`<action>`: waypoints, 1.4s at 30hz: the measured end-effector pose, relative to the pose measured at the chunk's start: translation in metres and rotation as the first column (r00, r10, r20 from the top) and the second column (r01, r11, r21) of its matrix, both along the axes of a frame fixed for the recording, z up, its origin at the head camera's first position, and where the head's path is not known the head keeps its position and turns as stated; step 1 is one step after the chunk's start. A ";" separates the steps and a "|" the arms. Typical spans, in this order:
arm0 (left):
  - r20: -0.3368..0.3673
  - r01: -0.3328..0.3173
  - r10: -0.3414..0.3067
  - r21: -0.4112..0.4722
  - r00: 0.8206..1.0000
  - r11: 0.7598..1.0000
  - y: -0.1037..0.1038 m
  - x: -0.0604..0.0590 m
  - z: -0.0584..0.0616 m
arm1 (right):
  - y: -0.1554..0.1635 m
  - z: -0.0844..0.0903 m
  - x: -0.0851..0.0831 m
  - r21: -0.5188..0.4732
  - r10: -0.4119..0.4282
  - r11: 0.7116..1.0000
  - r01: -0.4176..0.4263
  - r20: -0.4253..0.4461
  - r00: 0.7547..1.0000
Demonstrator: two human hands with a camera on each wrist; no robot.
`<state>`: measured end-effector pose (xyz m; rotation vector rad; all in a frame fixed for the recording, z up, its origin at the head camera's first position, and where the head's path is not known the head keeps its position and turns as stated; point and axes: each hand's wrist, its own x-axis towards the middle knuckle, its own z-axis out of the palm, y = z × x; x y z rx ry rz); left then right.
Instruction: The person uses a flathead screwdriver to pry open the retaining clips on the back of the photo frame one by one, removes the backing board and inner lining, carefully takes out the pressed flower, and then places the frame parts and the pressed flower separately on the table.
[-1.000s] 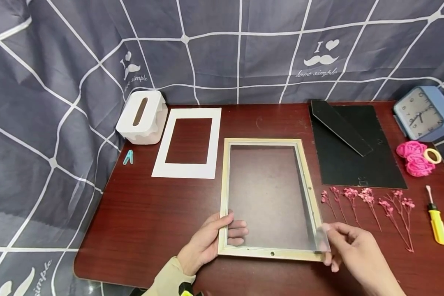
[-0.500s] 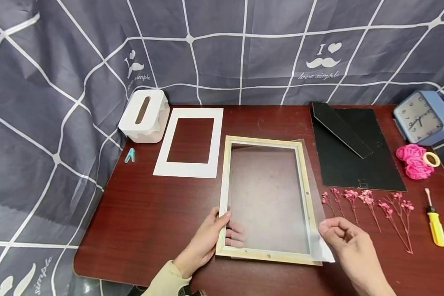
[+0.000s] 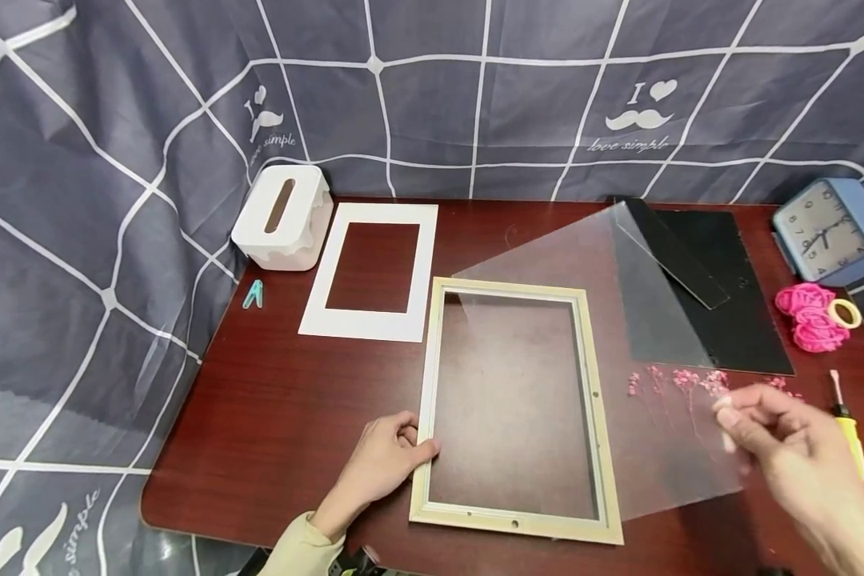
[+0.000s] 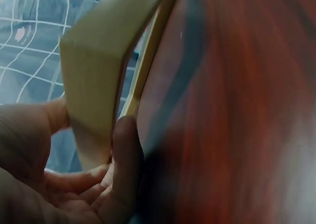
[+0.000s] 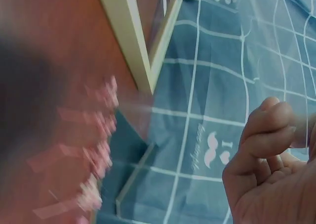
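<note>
My left hand grips the lower left side of a light wooden picture frame, its thumb over the rail. In the left wrist view, thumb and fingers lie on either side of the frame's rail. A clear plastic sheet is pinched by its right edge in my right hand. Tilted, the sheet spans from behind the frame's right side over part of a black backing board and some pink dried flower sprigs. The right wrist view shows curled fingers at the see-through sheet's edge.
A white mat board and a white tissue box lie at the back left, near a teal clip. On the right are a blue clock, pink twine, a tape roll and a yellow screwdriver.
The right hand has pulled the clear sheet rightward and up out from the frame, turning it. The frame has come down lower, and the left hand has shifted its hold along its left side.
</note>
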<state>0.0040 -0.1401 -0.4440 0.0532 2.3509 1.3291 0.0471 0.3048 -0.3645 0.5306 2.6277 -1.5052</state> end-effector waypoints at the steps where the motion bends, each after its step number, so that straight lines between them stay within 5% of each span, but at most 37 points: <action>1: -0.030 0.020 -0.022 -0.055 0.999 0.998 -0.003 0.000 0.000 | 0.006 0.004 -0.009 -0.007 0.006 1.000 -0.006 -0.015 1.000; 6: -0.012 0.096 -0.098 -0.131 0.995 0.987 -0.014 0.001 0.000 | 0.031 0.020 -0.070 -0.004 0.073 0.997 -0.073 -0.042 0.996; 15: 0.095 0.189 -0.181 -0.086 0.979 0.978 -0.014 0.003 0.020 | 0.047 0.043 -0.201 0.260 0.204 0.948 -0.185 -0.045 0.978; 18: 0.096 0.213 -0.204 -0.105 0.974 0.971 -0.012 0.002 0.022 | 0.050 0.050 -0.237 0.376 0.253 0.900 -0.219 -0.043 0.966; 26: 0.080 0.269 -0.260 -0.156 0.962 0.950 -0.008 -0.003 0.025 | 0.049 0.053 -0.313 0.623 0.461 0.684 -0.380 0.035 0.887; 30: 0.100 0.274 -0.260 -0.181 0.961 0.944 -0.010 0.000 0.028 | 0.034 0.046 -0.341 0.684 0.577 0.577 -0.446 0.044 0.815; 33: 0.119 0.279 -0.259 -0.198 0.958 0.940 -0.012 0.002 0.029 | 0.021 0.036 -0.354 0.714 0.634 0.525 -0.463 0.035 0.773; 37: 0.126 0.288 -0.267 -0.206 0.956 0.935 -0.012 0.002 0.029 | 0.011 0.018 -0.359 0.747 0.645 0.501 -0.437 0.014 0.764; 42: 0.117 0.297 -0.278 -0.207 0.953 0.932 -0.010 0.000 0.028 | 0.004 -0.005 -0.362 0.762 0.623 0.517 -0.389 -0.024 0.782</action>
